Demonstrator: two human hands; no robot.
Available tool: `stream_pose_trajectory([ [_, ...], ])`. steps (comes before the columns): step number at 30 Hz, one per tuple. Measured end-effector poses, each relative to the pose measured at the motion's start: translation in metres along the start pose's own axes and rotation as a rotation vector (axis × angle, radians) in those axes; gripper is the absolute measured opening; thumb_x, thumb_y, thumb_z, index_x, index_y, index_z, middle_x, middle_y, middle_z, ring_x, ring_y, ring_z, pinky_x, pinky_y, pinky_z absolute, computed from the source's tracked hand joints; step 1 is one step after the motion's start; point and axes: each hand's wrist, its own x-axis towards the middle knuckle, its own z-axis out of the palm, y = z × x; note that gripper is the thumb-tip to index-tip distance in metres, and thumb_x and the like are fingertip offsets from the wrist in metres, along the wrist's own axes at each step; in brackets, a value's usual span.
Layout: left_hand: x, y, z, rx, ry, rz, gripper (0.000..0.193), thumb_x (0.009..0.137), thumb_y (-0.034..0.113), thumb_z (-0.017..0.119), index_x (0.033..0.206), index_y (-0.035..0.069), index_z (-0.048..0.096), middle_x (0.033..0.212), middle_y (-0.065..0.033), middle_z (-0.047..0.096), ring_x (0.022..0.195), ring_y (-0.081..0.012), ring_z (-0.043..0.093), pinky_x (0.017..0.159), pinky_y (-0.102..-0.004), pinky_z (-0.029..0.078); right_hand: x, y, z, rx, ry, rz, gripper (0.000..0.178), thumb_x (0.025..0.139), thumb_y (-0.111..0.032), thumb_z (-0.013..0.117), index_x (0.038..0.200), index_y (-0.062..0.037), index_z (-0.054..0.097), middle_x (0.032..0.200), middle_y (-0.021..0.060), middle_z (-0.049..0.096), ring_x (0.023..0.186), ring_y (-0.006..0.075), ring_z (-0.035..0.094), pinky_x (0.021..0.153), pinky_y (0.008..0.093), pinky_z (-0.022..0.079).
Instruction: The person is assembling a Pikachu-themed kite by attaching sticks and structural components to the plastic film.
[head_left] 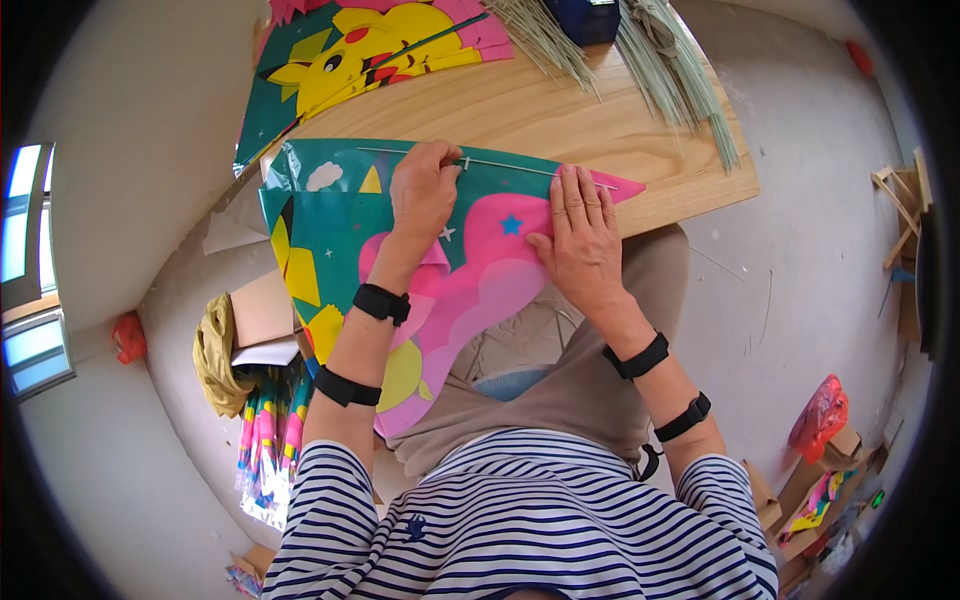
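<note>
Seen from above, seated at a pale wooden worktop (pixel 520 110) whose near edge runs across the lap. Spread over that edge, a teal and pink printed plastic kite sheet (pixel 470 265) with stars, a white cloud and yellow cartoon shapes, its near part drooping off the worktop over the beige trousers (pixel 560 380). Along the sheet's far edge, a thin straight stick (pixel 520 167), lying left to right, reaching almost to the pink right-hand tip.

Left hand (pixel 425 190) curled on the far edge of the sheet, grip narrow, fingertips pinched on the stick near its middle; possibly a small fitting at the pinch, too small to make out. Right hand (pixel 585 235) just right of it, flat and palm down on the pink area, grip wide, fingers spread and pointing far, fingertips just short of the stick, holding nothing. Black bands on both wrists and forearms, striped sleeves below.

At the far left of the worktop, a second kite sheet with a yellow cartoon figure (pixel 370 50). At the far right, a bundle of thin pale green sticks (pixel 670 70) fanned over the wood. On the floor at the near left, a stack of folded colourful kites (pixel 270 440) beside a yellow cloth (pixel 215 355).
</note>
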Motion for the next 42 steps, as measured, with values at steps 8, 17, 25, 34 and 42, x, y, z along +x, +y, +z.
stream_pose_trajectory([
  [8, 0.011, 0.005, 0.0, 0.086, -0.073, 0.011, 0.007, 0.079, 0.005, 0.063, 0.084, 0.007, 0.068, 0.085, -0.0134, 0.06, 0.084, -0.0336, 0.062, 0.072, -0.0428, 0.049, 0.001, 0.0, -0.001, 0.009, 0.001, -0.005, 0.08, 0.082, -0.041, 0.07, 0.141, 0.0081, 0.046, 0.154, 0.0213, 0.036, 0.146, 0.0365, 0.031, 0.118, 0.0511, 0.024],
  [17, 0.013, 0.007, 0.0, 0.097, -0.084, -0.004, 0.008, 0.077, 0.006, 0.067, 0.084, 0.008, 0.069, 0.084, -0.0112, 0.058, 0.08, -0.0286, 0.062, 0.07, -0.0385, 0.048, 0.0, 0.001, 0.0, 0.008, 0.004, -0.01, 0.08, 0.082, -0.04, 0.07, 0.141, 0.0082, 0.045, 0.154, 0.0217, 0.036, 0.146, 0.0367, 0.031, 0.118, 0.0519, 0.025],
  [25, 0.013, 0.005, 0.001, 0.087, -0.075, -0.022, 0.008, 0.077, 0.006, 0.07, 0.084, 0.006, 0.07, 0.084, -0.0106, 0.058, 0.078, -0.0252, 0.063, 0.069, -0.0359, 0.049, 0.0, 0.0, 0.0, 0.006, 0.007, -0.011, 0.08, 0.082, -0.04, 0.07, 0.141, 0.0081, 0.046, 0.154, 0.0217, 0.037, 0.146, 0.0372, 0.031, 0.117, 0.0524, 0.026],
  [34, 0.014, 0.004, 0.001, 0.07, -0.088, -0.084, 0.007, 0.079, 0.011, 0.07, 0.084, 0.009, 0.067, 0.089, -0.0112, 0.06, 0.085, -0.0314, 0.063, 0.073, -0.0419, 0.049, -0.002, -0.001, 0.001, 0.006, -0.008, 0.002, 0.081, 0.083, -0.041, 0.069, 0.143, 0.0072, 0.043, 0.156, 0.0205, 0.033, 0.148, 0.0357, 0.027, 0.118, 0.0533, 0.022],
  [42, 0.015, 0.003, 0.003, 0.049, -0.077, -0.073, 0.006, 0.079, 0.011, 0.07, 0.082, 0.008, 0.067, 0.088, -0.0115, 0.062, 0.084, -0.0309, 0.063, 0.072, -0.0415, 0.05, -0.003, -0.001, 0.002, -0.012, -0.011, 0.003, 0.08, 0.084, -0.041, 0.067, 0.143, 0.0068, 0.042, 0.157, 0.0211, 0.031, 0.148, 0.0357, 0.025, 0.119, 0.0535, 0.02],
])
